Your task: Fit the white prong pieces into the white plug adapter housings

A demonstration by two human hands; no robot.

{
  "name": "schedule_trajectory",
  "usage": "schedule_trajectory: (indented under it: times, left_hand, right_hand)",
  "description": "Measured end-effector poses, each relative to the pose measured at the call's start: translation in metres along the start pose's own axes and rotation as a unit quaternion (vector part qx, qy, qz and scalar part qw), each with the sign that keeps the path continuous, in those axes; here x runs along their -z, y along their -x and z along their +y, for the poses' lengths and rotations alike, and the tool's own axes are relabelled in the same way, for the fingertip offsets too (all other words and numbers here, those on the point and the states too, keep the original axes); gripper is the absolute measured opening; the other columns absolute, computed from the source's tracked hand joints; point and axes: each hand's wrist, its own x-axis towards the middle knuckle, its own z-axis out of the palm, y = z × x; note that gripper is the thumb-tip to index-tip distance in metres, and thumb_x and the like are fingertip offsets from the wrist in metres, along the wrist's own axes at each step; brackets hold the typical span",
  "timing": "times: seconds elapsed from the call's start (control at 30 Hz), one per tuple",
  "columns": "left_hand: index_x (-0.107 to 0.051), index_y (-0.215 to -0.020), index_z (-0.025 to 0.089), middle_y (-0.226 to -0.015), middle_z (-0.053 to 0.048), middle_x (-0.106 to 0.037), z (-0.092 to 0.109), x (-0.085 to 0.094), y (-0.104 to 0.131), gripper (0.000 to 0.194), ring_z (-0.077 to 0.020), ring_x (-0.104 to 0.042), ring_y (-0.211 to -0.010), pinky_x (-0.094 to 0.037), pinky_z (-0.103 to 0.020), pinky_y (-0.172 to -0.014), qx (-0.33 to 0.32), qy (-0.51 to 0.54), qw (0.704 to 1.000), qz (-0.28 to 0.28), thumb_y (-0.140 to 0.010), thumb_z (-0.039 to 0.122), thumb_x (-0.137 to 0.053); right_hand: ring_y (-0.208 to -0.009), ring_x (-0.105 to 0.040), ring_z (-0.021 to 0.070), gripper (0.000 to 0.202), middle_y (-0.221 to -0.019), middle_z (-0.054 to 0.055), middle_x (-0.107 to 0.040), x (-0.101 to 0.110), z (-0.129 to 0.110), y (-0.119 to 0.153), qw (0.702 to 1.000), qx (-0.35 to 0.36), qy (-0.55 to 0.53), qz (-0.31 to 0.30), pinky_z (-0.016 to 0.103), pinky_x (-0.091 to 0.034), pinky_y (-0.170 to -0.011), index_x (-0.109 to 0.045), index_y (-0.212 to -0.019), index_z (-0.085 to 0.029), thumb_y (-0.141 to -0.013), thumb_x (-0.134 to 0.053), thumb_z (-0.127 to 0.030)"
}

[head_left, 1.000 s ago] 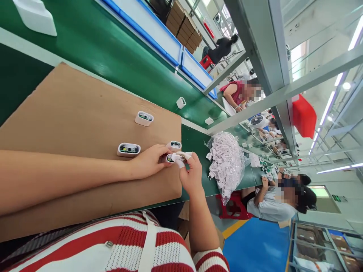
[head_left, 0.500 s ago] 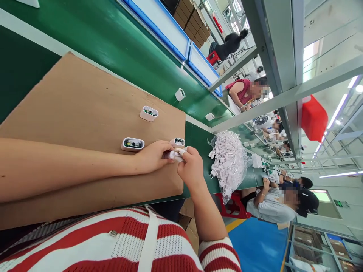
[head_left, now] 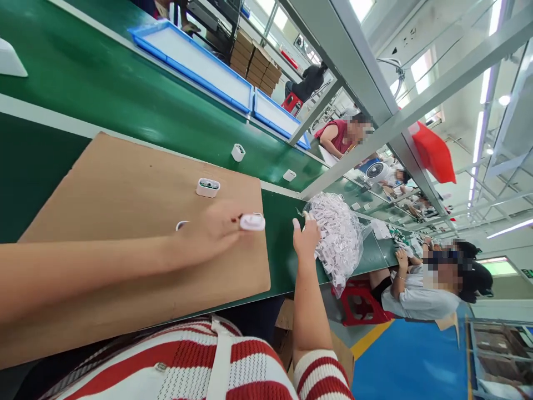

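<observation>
My left hand (head_left: 212, 226), blurred by motion, reaches over the cardboard with its fingers closed at the left end of a white oval plastic housing (head_left: 252, 222). Whether that piece still rests on the cardboard, I cannot tell. My right hand (head_left: 307, 238) is at the near side of a clear plastic bag of small white plastic parts (head_left: 335, 236); thumb and fingers are apart, fingertips against the bag. An open white housing with green circuitry inside (head_left: 208, 188) stands on the cardboard. Another housing (head_left: 181, 225) is mostly hidden behind my left hand.
Brown cardboard (head_left: 125, 194) covers part of the green bench. Two small white housings, one nearer (head_left: 238, 152) and one farther (head_left: 289, 175), stand on the green strip beyond. Blue-rimmed trays (head_left: 195, 64) line the far side. A metal post (head_left: 333, 166) rises there. A co-worker (head_left: 420, 289) sits at right.
My right hand has left the white piece both hands were at and moved right to the bag, its fingers opening. My left hand stays by the oval housing. The camera view has shifted.
</observation>
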Motion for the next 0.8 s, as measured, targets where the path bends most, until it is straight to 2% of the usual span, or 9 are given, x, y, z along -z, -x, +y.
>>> schedule_trajectory:
  times: [0.1, 0.23, 0.33, 0.43, 0.5, 0.6, 0.67, 0.73, 0.8]
  left_hand:
    - [-0.071, -0.124, 0.018, -0.119, -0.008, -0.075, -0.016, 0.042, -0.044, 0.044, -0.0239, -0.067, -0.101, -0.054, -0.033, -0.089, 0.067, -0.062, 0.992, 0.082, -0.094, 0.049, -0.062]
    - [-0.059, -0.146, 0.011, -0.137, -0.007, -0.068, -0.070, 0.099, -0.105, 0.058, -0.0206, -0.061, -0.113, -0.048, -0.032, -0.102, 0.227, -0.196, 0.947, 0.113, -0.096, 0.042, -0.061]
    - [-0.053, -0.151, 0.006, -0.143, -0.010, -0.064, -0.104, 0.125, -0.126, 0.066, -0.0232, -0.057, -0.121, -0.046, -0.037, -0.108, 0.291, -0.224, 0.924, 0.111, -0.095, 0.039, -0.063]
    - [-0.053, -0.147, 0.000, -0.146, -0.014, -0.061, -0.120, 0.129, -0.131, 0.069, -0.0279, -0.055, -0.127, -0.045, -0.044, -0.111, 0.328, -0.224, 0.912, 0.102, -0.089, 0.035, -0.068]
    - [-0.047, -0.148, -0.004, -0.158, -0.019, -0.048, -0.122, 0.123, -0.133, 0.080, -0.0338, -0.043, -0.141, -0.037, -0.051, -0.119, 0.335, -0.235, 0.904, 0.124, -0.085, 0.037, -0.073]
    - [-0.028, -0.159, -0.004, -0.174, -0.020, -0.016, -0.120, 0.109, -0.141, 0.098, -0.0350, -0.012, -0.158, -0.012, -0.055, -0.131, 0.232, -0.287, 0.911, 0.183, -0.086, 0.041, -0.076]
    - [-0.025, -0.164, 0.002, -0.178, -0.016, -0.008, -0.122, 0.100, -0.152, 0.096, -0.0332, -0.004, -0.160, -0.004, -0.055, -0.132, 0.139, -0.314, 0.929, 0.141, -0.089, 0.039, -0.074]
    - [-0.037, -0.161, 0.006, -0.178, -0.013, -0.016, -0.128, 0.093, -0.167, 0.085, -0.0328, -0.009, -0.160, -0.005, -0.058, -0.131, 0.114, -0.293, 0.947, 0.061, -0.089, 0.031, -0.074]
    - [-0.057, -0.146, 0.003, -0.168, -0.014, -0.042, -0.136, 0.089, -0.181, 0.067, -0.0306, -0.030, -0.154, -0.015, -0.055, -0.130, 0.139, -0.239, 0.960, 0.035, -0.085, 0.021, -0.076]
  right_hand:
    - [-0.129, -0.052, 0.0479, 0.030, -0.121, 0.031, -0.066, -0.010, 0.030, -0.012, 0.991, -0.041, 0.119, 0.040, 0.067, -0.037, -0.106, -0.074, -0.113, -0.012, -0.093, -0.062, -0.031]
    - [-0.116, -0.058, 0.0420, 0.029, -0.116, 0.027, -0.064, -0.021, 0.045, -0.016, 0.994, -0.022, 0.093, 0.056, 0.056, -0.045, -0.096, -0.073, -0.110, -0.014, -0.090, -0.053, -0.019]
    - [-0.108, -0.060, 0.0366, 0.026, -0.115, 0.022, -0.063, -0.026, 0.047, -0.015, 0.995, 0.012, 0.079, 0.057, 0.049, -0.048, -0.091, -0.071, -0.105, -0.016, -0.086, -0.052, -0.016]
    - [-0.102, -0.060, 0.0295, 0.019, -0.106, 0.013, -0.065, -0.031, 0.044, -0.011, 0.995, 0.048, 0.072, 0.043, 0.042, -0.050, -0.093, -0.068, -0.101, -0.020, -0.087, -0.055, -0.019]
    - [-0.101, -0.060, 0.0272, 0.020, -0.104, 0.011, -0.066, -0.034, 0.041, -0.009, 0.995, 0.063, 0.071, 0.035, 0.040, -0.050, -0.094, -0.068, -0.106, -0.020, -0.090, -0.057, -0.023]
    - [-0.114, -0.059, 0.0311, 0.036, -0.120, 0.017, -0.066, -0.036, 0.035, -0.008, 0.993, 0.073, 0.082, 0.038, 0.045, -0.048, -0.103, -0.066, -0.122, -0.016, -0.090, -0.066, -0.034]
    - [-0.125, -0.056, 0.0356, 0.051, -0.134, 0.021, -0.063, -0.037, 0.030, -0.009, 0.993, 0.070, 0.094, 0.023, 0.051, -0.045, -0.109, -0.064, -0.131, -0.014, -0.087, -0.072, -0.038]
    - [-0.128, -0.057, 0.0363, 0.054, -0.138, 0.021, -0.063, -0.037, 0.027, -0.010, 0.994, 0.062, 0.091, -0.013, 0.052, -0.045, -0.110, -0.063, -0.136, -0.015, -0.087, -0.072, -0.034]
    - [-0.124, -0.061, 0.0327, 0.047, -0.131, 0.017, -0.068, -0.037, 0.026, -0.010, 0.996, 0.057, 0.055, -0.040, 0.048, -0.047, -0.110, -0.065, -0.133, -0.017, -0.088, -0.068, -0.027]
